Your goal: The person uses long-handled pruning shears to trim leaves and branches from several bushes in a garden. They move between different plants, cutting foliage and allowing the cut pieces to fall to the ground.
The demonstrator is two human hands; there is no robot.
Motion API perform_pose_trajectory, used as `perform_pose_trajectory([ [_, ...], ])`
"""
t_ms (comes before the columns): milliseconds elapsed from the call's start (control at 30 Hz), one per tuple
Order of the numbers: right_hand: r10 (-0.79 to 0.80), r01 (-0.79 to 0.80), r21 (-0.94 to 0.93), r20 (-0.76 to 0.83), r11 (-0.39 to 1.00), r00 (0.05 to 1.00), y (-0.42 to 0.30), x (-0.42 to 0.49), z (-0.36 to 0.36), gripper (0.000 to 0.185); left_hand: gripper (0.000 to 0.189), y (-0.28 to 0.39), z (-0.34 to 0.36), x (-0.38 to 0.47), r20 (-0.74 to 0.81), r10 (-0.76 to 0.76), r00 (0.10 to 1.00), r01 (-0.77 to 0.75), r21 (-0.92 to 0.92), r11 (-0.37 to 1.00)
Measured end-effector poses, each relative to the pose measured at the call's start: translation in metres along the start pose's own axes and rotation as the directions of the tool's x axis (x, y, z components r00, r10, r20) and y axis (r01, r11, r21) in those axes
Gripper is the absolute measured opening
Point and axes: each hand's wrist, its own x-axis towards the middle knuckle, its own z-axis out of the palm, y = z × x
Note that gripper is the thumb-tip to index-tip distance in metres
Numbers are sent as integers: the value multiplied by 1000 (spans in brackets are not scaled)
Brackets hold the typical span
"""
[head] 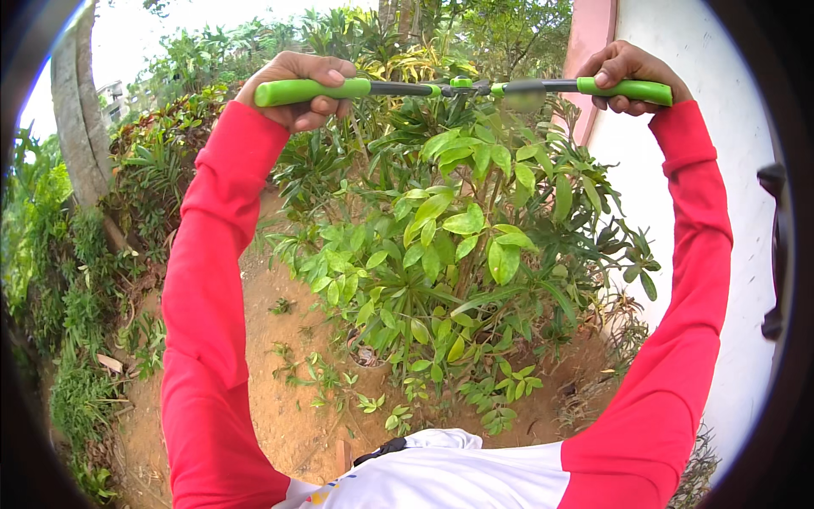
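Note:
Both hands hold a pair of hedge shears [461,88] by their green grips, arms raised and handles spread wide in a nearly straight line. My left hand [305,89] is wrapped round the left grip. Around the right grip, my right hand [633,79] is closed, thumb on top. The blades are hard to make out against the foliage beyond the green pivot. Below the shears stands a leafy green shrub [464,223]; a blurred dark spot covers part of the right handle.
A white wall [687,305] with a pink edge [588,38] rises at the right. At the left are a tree trunk [82,121] and a planted bank [82,286]. Bare brown soil [280,382] lies beneath, with cut-looking sprigs [397,417] on it.

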Motion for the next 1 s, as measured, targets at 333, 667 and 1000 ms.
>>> perform_pose_trajectory([
  [333,148,-149,-18,-57,989,987,44,28,-40,28,22,-16,-4,73,-41,-76,996,78,48,996],
  [667,-72,88,116,-132,989,989,71,113,59,23,9,-73,52,167,-183,-48,982,68,106,992],
  [1000,-341,301,-210,-193,930,920,12,57,44,33,16,9,41,64,-95,230,969,-181,362,914],
])
